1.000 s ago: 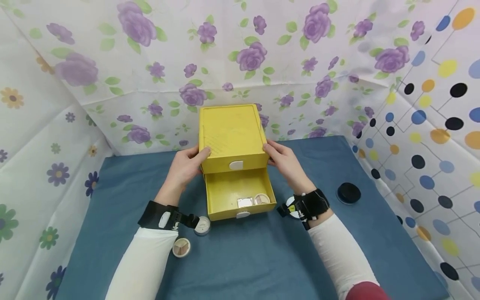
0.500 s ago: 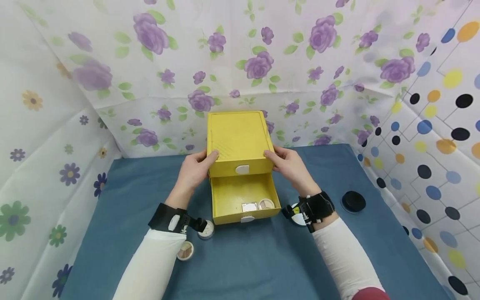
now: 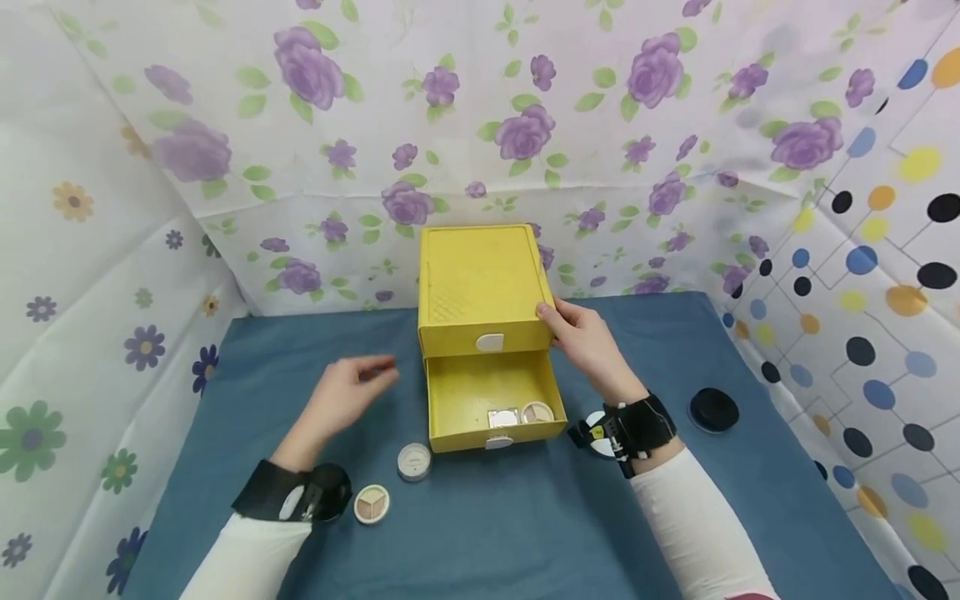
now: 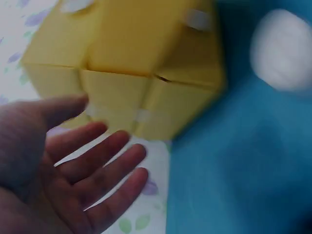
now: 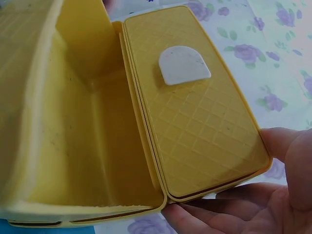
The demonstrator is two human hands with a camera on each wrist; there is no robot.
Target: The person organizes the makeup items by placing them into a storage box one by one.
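Observation:
A yellow two-drawer box [image 3: 483,279] stands near the back of the table, its lower drawer [image 3: 450,392] pulled out. Inside that drawer's front lie a small square compact [image 3: 503,417] and a round compact [image 3: 537,412]. My right hand [image 3: 592,346] grips the box's front right corner, thumb at the top edge and fingers along the side. The right wrist view shows the upper drawer front [image 5: 204,126] closed, with a white tab. My left hand [image 3: 348,396] is off the box to its left, fingers apart and holding nothing; the left wrist view is blurred.
In front of the drawer sit a round white-lidded jar [image 3: 414,462] and a round three-section palette [image 3: 371,504]. A white disc [image 3: 602,433] is partly hidden by the right wrist gear. A black round container [image 3: 713,410] lies at the right. Patterned cloth [image 3: 480,108] backs the table.
My left hand has let go of the box's left side and moved left and toward me. The right hand keeps its hold at the right corner. The view has shifted slightly.

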